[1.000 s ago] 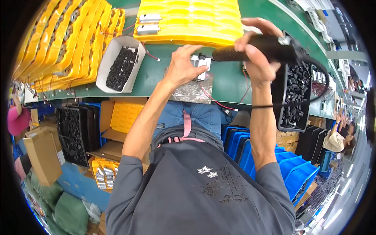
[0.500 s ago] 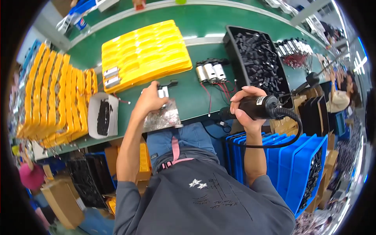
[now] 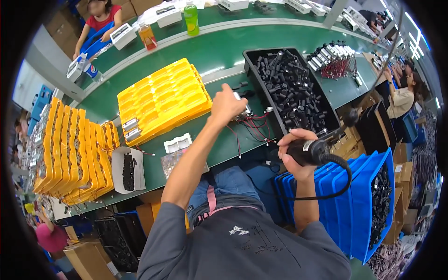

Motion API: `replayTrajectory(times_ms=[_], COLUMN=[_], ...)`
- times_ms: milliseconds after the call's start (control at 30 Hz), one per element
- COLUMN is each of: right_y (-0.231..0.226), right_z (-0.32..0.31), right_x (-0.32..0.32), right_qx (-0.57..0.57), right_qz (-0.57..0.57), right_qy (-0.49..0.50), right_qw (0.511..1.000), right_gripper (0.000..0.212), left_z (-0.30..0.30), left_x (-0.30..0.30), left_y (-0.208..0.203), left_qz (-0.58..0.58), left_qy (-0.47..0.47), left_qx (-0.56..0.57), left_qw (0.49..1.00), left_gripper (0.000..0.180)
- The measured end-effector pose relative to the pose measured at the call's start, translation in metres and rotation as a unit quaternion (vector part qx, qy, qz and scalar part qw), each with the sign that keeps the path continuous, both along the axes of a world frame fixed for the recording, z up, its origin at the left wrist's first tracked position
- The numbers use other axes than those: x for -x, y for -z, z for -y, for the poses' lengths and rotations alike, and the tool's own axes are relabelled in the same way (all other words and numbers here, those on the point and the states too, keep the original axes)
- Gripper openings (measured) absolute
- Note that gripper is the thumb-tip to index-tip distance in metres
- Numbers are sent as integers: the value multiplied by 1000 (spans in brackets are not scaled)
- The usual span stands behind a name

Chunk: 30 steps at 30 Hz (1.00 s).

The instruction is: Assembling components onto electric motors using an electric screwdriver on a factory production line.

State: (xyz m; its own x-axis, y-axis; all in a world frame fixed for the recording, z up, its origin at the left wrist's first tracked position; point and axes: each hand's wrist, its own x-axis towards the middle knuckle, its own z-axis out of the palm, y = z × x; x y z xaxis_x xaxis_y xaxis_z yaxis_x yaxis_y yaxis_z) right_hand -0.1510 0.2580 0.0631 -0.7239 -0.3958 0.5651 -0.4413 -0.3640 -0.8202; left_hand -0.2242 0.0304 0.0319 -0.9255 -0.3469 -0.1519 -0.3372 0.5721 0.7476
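Note:
My left hand [image 3: 227, 106] reaches over the bench with its fingers closed around a small silver motor [image 3: 244, 107], which it partly hides. More motors with black caps and red wires [image 3: 255, 122] lie beside it. My right hand [image 3: 298, 153] grips a black cylindrical electric screwdriver [image 3: 304, 152] with a thick black cable, held off the bench's front edge. A white fixture block [image 3: 178, 142] with a bare recess sits near the front edge, above a clear-wrapped plate [image 3: 171, 163] partly covered by my left forearm.
Yellow molded trays [image 3: 161, 100] are stacked at left center, two motors in the top one. A black bin [image 3: 273, 105] of black caps stands right. A white box [image 3: 138, 164] holds small black parts. Filled yellow trays [image 3: 70, 149] rise far left; blue crates [image 3: 326, 200] stand lower right.
My left hand has moved right, from the fixture to the motors, and the fixture's recess now shows. The right hand still holds the screwdriver. The view has tilted up.

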Motion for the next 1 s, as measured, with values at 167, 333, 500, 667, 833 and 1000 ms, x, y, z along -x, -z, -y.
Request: replayTrajectory(times_ms=[167, 333, 500, 667, 833, 1000], right_y=[0, 1, 3, 2, 14, 3], right_z=[-1, 15, 47, 105, 169, 185], right_x=[-15, -15, -12, 1, 13, 32], right_qx=[32, 20, -57, -106, -84, -96], right_qz=[5, 25, 105, 73, 80, -29], right_qy=[-23, -49, -97, -199, -227, -151], right_qw=[999, 998, 988, 971, 967, 983], right_gripper=[60, 60, 63, 54, 49, 45], left_z=[-12, 2, 78, 218, 261, 253], left_x=[14, -13, -60, -130, -141, -142], left_y=[21, 11, 30, 34, 47, 44], left_qz=[18, 0, -228, 54, 164, 160], left_qy=[-24, -17, -137, -287, -193, -159], left_qx=[107, 81, 218, 490, 426, 452], left_qw=[994, 997, 939, 821, 868, 863], left_gripper=[63, 67, 66, 59, 53, 59])
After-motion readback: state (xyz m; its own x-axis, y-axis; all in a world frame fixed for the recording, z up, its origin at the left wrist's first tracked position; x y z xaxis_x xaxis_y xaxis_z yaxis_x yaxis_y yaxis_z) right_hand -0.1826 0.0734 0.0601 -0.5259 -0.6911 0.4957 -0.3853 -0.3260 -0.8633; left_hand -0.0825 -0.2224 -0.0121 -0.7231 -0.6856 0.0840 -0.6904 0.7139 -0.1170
